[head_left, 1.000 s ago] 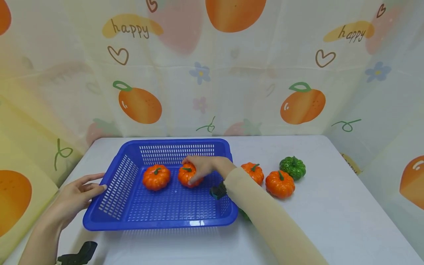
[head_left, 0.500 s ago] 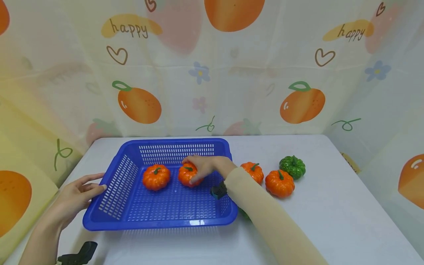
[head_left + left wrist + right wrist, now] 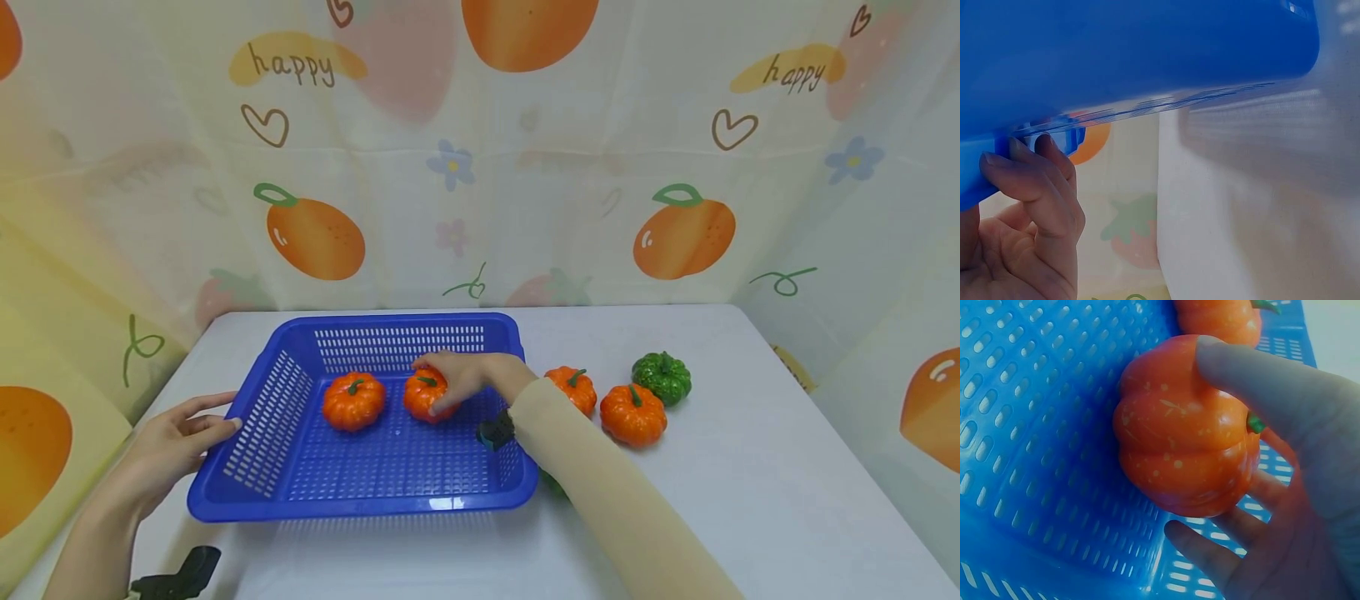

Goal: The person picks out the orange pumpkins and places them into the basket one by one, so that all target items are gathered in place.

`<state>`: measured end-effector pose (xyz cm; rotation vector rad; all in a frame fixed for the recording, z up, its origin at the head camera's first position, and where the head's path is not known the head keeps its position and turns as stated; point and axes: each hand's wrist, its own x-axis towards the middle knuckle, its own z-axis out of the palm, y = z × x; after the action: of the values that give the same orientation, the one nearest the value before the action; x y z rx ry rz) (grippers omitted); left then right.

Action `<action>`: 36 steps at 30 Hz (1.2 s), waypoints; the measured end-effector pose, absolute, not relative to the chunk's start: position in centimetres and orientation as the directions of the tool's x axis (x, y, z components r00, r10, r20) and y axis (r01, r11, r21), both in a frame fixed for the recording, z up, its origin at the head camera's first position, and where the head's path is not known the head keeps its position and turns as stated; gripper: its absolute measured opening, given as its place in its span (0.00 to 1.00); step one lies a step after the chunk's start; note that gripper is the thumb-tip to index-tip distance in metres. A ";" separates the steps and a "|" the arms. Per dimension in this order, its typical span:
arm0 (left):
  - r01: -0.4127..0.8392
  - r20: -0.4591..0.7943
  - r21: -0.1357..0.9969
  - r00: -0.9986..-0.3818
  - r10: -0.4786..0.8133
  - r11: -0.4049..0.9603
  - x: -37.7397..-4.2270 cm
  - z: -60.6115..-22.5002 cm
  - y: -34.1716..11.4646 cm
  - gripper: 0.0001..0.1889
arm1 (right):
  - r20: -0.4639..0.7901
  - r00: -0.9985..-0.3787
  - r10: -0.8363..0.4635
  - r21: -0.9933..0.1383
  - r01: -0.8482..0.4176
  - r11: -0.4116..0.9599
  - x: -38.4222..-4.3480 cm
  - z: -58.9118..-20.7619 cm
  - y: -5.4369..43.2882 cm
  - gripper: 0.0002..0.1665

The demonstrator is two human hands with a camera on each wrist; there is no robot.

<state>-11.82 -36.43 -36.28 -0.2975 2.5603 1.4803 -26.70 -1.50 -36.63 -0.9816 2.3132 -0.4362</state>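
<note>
Near the middle of the frame, the right hand (image 3: 474, 375) is curled round a pumpkin (image 3: 422, 396) inside the blue basket (image 3: 367, 507). Its thumb lies on one side and its fingers spread round the other, partly closed; the stem points toward the palm. Whether the pumpkin bears on the basket floor, I can't tell. At left, the left hand (image 3: 167, 442) grips the basket's rim, thumb on it, fingers bent against it.

To handle this well, I'd want the grip low and wide round the ribs, and any loosening even, so the round body doesn't roll toward the second pumpkin (image 3: 354, 402), just to its left and apart from it. The left hand seems to be steadying; a light hold should do, as a tug could skew the basket.

The sleeve (image 3: 600, 475) crosses above the right rim, and the black wrist band (image 3: 495, 432) hangs by that wall, so lifting before any sideways move looks safer to me. The basket floor gives most room toward the near rim, low in the frame. Right of the basket, a third pumpkin (image 3: 572, 390) sits beside the sleeve, with a fourth pumpkin (image 3: 633, 417) and a green one (image 3: 662, 379) near it; the table (image 3: 787, 475) offers wide room at lower right.
</note>
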 end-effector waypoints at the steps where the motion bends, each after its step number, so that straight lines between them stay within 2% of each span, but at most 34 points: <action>1: -0.256 -0.245 0.834 -0.966 -0.087 0.489 -11.8 -36.3 -36.4 0.35 | -0.385 -0.560 -0.734 -0.499 -0.542 0.676 -26.7 -36.6 -1.5 0.45; 19: -0.256 -0.244 0.832 -0.966 -0.089 0.492 -11.9 -36.2 -36.3 0.36 | -0.293 -0.520 -0.802 -0.602 -0.551 0.578 -27.1 -35.0 -0.6 0.40; 30: -0.241 -0.236 0.842 -0.969 -0.073 0.482 -11.9 -36.2 -36.3 0.35 | -0.177 -0.518 -0.837 -0.557 -0.648 0.519 -27.1 -33.2 0.5 0.38; 36: -0.236 -0.232 0.849 -0.970 -0.069 0.473 -11.9 -36.2 -36.5 0.34 | -0.145 -0.535 -0.832 -0.550 -0.655 0.517 -26.6 -31.9 1.0 0.37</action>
<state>-11.90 -36.50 -36.20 -0.2674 2.5507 1.5102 -26.61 1.04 -31.89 -1.2265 2.3702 -0.6186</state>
